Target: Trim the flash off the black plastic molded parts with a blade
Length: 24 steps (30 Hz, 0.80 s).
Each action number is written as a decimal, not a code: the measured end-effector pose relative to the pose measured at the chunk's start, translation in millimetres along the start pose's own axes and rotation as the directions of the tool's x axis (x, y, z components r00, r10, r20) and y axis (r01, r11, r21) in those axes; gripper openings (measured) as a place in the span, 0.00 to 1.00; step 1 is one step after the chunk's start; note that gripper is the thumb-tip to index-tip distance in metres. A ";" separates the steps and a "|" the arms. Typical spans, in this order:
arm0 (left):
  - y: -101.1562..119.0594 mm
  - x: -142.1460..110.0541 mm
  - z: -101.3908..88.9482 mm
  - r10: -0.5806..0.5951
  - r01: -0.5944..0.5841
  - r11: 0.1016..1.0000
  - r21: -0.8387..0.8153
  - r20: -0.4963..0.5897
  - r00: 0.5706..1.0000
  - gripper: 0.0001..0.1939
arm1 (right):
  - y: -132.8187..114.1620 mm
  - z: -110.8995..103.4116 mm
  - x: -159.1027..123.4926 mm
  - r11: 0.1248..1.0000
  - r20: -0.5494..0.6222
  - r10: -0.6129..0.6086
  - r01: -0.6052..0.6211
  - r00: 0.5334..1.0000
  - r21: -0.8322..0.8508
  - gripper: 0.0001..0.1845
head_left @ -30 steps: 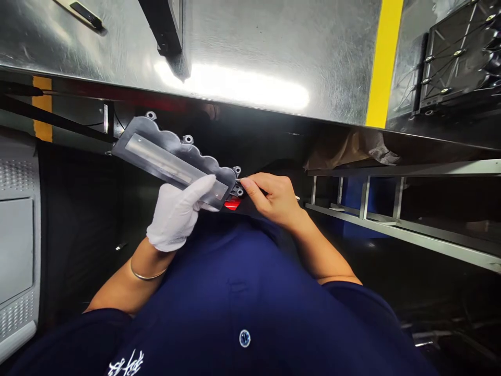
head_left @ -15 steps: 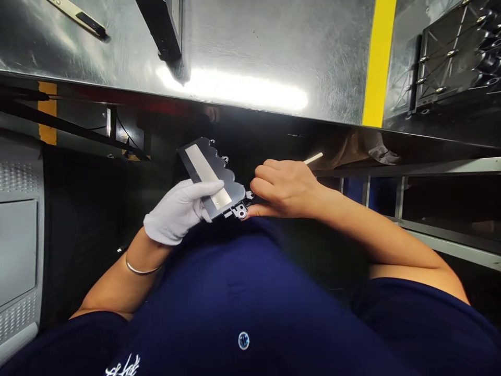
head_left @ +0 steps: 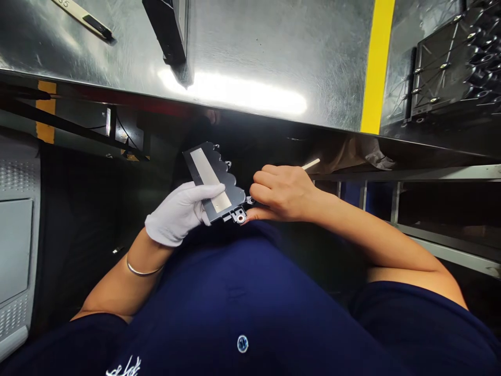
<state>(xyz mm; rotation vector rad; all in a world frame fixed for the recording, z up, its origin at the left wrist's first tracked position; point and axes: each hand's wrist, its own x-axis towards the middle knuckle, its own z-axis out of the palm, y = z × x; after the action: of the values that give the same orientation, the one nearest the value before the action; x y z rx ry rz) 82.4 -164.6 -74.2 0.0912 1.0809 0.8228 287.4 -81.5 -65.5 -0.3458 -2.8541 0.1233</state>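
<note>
A yellow-striped bench [head_left: 274, 52] stands beyond the scalloped part [head_left: 222, 173].

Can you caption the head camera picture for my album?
A white-gloved left hand grips a dark wavy-edged part while the bare right hand holds a pale stick.

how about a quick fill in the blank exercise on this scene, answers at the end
The left hand, in a ____ glove, holds the scalloped black part.
A bangle circles the ____ wrist.
The right hand, with a pale rod jutting out behind it, wears ____ glove.
The stripe across the metal table is ____.
Missing words: white; left; no; yellow.
</note>
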 end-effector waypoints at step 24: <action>3.2 -2.0 8.7 0.035 -0.037 0.997 -0.064 -0.043 0.998 0.07 | 2.4 -3.4 1.1 0.986 -0.027 0.101 -0.096 0.995 0.138 0.34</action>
<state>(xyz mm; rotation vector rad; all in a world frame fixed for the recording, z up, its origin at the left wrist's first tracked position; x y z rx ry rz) 87.2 -160.9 -66.9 0.0391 1.0934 0.8948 287.8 -78.8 -62.3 -0.4562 -2.7767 0.3271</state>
